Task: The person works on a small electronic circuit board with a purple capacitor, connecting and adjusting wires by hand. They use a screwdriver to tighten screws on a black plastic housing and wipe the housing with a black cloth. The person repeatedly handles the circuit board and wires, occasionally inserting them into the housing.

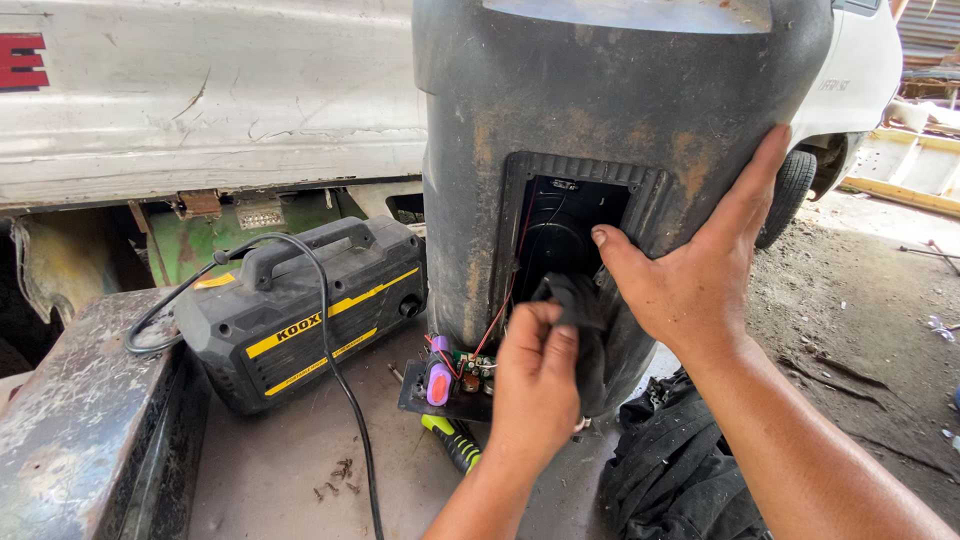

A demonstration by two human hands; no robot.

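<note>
A large dark grey plastic speaker housing [560,110] stands upright on a metal surface, with a rectangular opening [572,225] in its back. My left hand [535,385] grips a black cloth [585,310] just below that opening. My right hand [690,270] lies flat against the housing's right side, thumb at the opening's edge. Red wires run from the opening down to a small circuit board [462,370] with a purple cell, hanging at the housing's foot.
A black and yellow tool case [300,320] with a black cable [345,400] over it sits to the left. A green-handled screwdriver [452,440] and loose screws [338,480] lie on the surface. Dark cloth [680,470] is heaped on the right. A white vehicle [210,90] stands behind.
</note>
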